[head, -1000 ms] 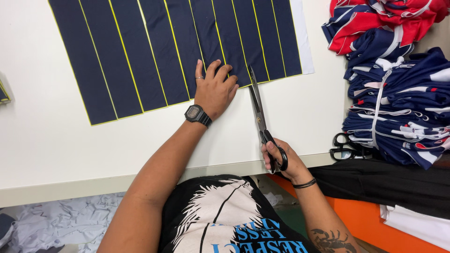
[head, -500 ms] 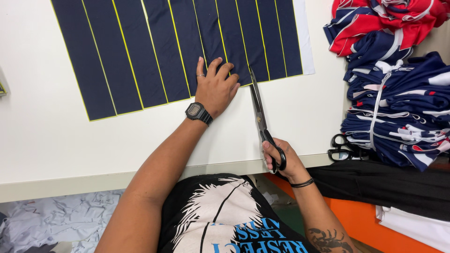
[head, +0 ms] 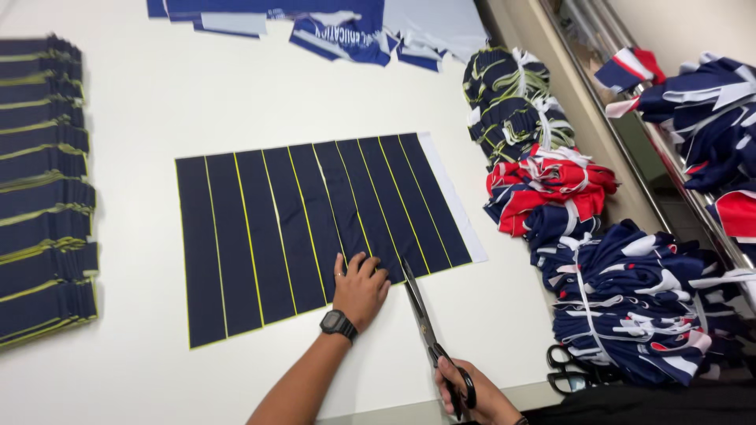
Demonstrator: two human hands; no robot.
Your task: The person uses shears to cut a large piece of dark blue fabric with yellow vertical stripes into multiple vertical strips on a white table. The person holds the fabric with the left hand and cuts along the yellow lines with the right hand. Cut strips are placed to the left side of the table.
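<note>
Left hand [head: 361, 287] lay flat, fingers spread, pinning the navy yellow-striped fabric [head: 315, 228] against slipping; right hand [head: 468, 393] gripped the black-handled scissors [head: 425, 330], blades at the near hem.

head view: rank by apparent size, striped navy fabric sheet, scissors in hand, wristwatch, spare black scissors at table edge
1. striped navy fabric sheet
2. scissors in the right hand
3. spare black scissors, partly hidden, so unsure
4. wristwatch on the left hand
</note>
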